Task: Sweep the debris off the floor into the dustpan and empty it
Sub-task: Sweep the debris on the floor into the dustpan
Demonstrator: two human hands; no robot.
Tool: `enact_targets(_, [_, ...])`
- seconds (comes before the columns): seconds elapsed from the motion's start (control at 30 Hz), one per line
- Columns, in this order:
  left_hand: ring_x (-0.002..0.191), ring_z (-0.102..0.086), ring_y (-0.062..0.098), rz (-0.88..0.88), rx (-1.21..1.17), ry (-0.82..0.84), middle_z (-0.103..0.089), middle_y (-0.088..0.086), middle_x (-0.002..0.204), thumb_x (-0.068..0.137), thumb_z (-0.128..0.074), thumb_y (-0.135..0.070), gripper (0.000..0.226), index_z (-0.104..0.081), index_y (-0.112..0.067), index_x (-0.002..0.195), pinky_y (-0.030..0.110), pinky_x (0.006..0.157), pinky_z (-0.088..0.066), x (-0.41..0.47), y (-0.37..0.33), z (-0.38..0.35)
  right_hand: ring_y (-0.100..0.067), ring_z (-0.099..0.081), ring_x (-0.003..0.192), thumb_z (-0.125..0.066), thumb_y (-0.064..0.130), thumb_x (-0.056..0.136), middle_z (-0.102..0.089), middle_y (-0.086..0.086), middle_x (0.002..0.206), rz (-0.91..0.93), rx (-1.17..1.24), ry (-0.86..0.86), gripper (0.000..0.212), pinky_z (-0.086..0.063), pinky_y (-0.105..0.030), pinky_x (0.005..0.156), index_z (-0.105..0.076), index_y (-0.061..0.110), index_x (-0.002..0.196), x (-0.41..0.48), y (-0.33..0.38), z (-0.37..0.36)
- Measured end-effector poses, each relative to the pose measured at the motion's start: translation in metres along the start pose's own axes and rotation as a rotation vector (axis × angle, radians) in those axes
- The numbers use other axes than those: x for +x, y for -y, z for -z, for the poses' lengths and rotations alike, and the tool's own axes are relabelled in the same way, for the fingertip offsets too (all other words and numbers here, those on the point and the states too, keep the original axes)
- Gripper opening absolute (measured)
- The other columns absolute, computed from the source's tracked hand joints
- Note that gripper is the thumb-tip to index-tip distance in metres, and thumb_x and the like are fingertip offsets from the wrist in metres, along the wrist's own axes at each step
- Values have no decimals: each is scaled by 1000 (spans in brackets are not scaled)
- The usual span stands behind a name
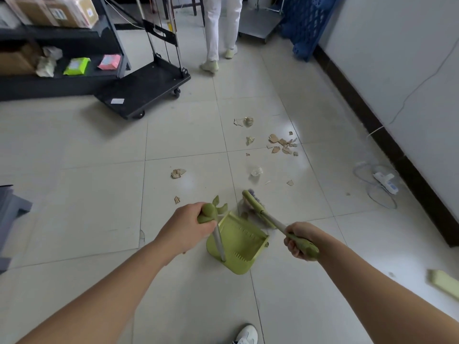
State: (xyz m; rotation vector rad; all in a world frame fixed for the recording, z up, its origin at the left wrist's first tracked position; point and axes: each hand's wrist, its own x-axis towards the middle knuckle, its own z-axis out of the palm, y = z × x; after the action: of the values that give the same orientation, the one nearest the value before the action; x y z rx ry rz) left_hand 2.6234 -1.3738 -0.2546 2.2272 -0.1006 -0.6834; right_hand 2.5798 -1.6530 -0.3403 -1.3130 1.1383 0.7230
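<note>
Nearest, a white shoe (245,334) stands on the pale floor tiles (74,207). In front of it, the left hand (188,225) has its fingers curled around the green top of the upright handle of the dustpan (242,244). The right hand (298,240) grips the green end of the broom (272,220). The dustpan sits on the floor between both hands, and the head of the broom is just beside its far edge. Beyond, cardboard scraps (282,145) and a clear wrapper (256,171) lie scattered on the tiles. Farther, a black trolley (149,88) stands, and behind it a person in white trousers (221,28).
</note>
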Motion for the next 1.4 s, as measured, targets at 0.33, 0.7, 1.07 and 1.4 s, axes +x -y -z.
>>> enact_targets(0.33, [42,-39,11,15,0,-1,-46,-6,63,88,-59,-21,4,-62,-20,90,25,39,-37,-39,42,38,-10,-40,28,-33,11,97,-44,-7,62,-17,111,-15,15,-31,-15,29,-45,3,95,-28,-36,-21])
enact_targets(0.7, [43,-41,12,55,25,0,-48,-6,63,88,-59,-21,6,-62,-21,93,25,38,-38,-70,92,69,-9,-42,26,-32,14,99,-44,-7,63,-65,320,-61,17,-35,-14,28,-43,2,101,-43,-77,-39])
enact_targets(1.07, [41,-39,11,92,25,1,-46,-7,59,88,-59,-21,3,-62,-22,87,24,37,-36,-89,130,91,-9,-39,25,-30,14,98,-41,-4,42,-91,581,10,46,-33,-13,26,-33,3,142,-43,-69,-111])
enact_targets(1.4, [40,-38,9,113,5,-21,-48,-6,65,89,-59,-22,5,-62,-25,86,23,34,-35,-103,164,114,-8,-41,27,-32,14,97,-39,-2,61,-97,625,99,49,-34,-13,27,-35,5,145,-42,-46,-180])
